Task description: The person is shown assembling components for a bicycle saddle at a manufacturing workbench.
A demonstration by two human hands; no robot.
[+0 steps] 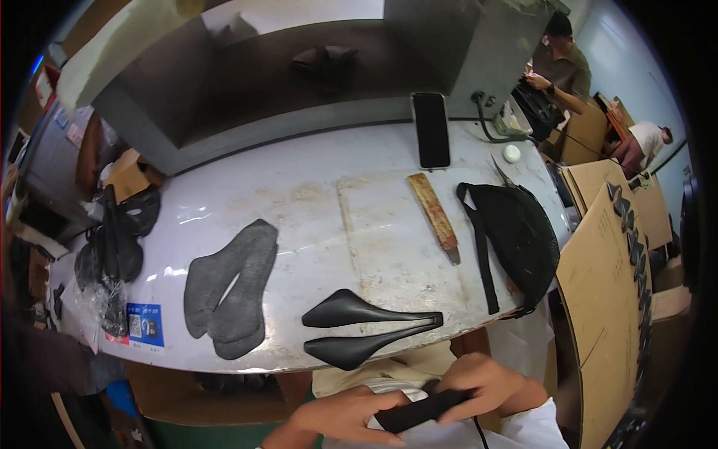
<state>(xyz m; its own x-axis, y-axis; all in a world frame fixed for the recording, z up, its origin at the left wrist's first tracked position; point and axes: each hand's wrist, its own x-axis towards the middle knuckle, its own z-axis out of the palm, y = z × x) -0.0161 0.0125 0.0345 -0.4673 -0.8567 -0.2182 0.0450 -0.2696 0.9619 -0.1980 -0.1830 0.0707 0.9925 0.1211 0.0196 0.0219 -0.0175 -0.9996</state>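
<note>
Scuffed white counter [374, 239] spans mid-frame; below, left hand [348, 414] and right hand [485, 384] pinch an elongated matte-black piece [413, 416], best steadied at both ends.

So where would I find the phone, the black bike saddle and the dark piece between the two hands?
Phone [430, 131]: head view, middle of its dark screen.
Black bike saddle [357, 312]: head view, upper of its two halves.
Dark piece [417, 412]: head view, middle of its length.

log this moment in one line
left hand: holds black piece | right hand: holds same piece | table: saddle, grey sheets, brown tool, phone, black bag
</note>
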